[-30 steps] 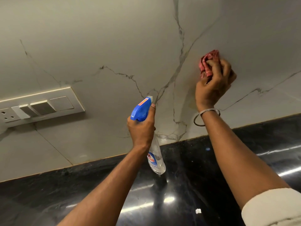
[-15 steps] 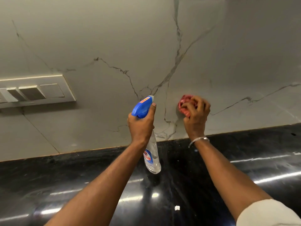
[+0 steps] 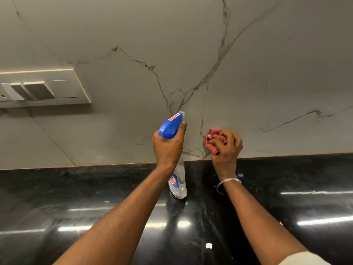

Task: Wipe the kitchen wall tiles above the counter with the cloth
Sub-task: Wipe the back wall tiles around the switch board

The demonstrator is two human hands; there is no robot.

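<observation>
Nearest to us, our right hand (image 3: pixel 226 145) has its fingers curled tightly round the cloth (image 3: pixel 212 139), which is bunched into a wad and pressed against the wall tiles (image 3: pixel 267 54) low down, just above the counter (image 3: pixel 95 188) edge. The cloth looks soft, light and limp, so we judge it will take whatever shape the palm gives it; balled in the fist like this seems the sensible hold, with a pad of fabric kept between fingertips and tile so the skin does not drag. It is red to pink, creased, and pokes out to the left of the knuckles and a little below them; most of it is hidden inside the grip. A thin metal bangle (image 3: pixel 228 183) sits on the wrist behind. To the left of the cloth, apart from it, our left hand (image 3: pixel 168 148) grips the neck of a spray bottle (image 3: pixel 177 180), its forefinger up by the blue trigger head, nozzle aimed at the wall. Beyond the grip the tiles are pale grey, glossy and dark-veined, probably slick. Far left sits a switch plate (image 3: pixel 40 88).
</observation>
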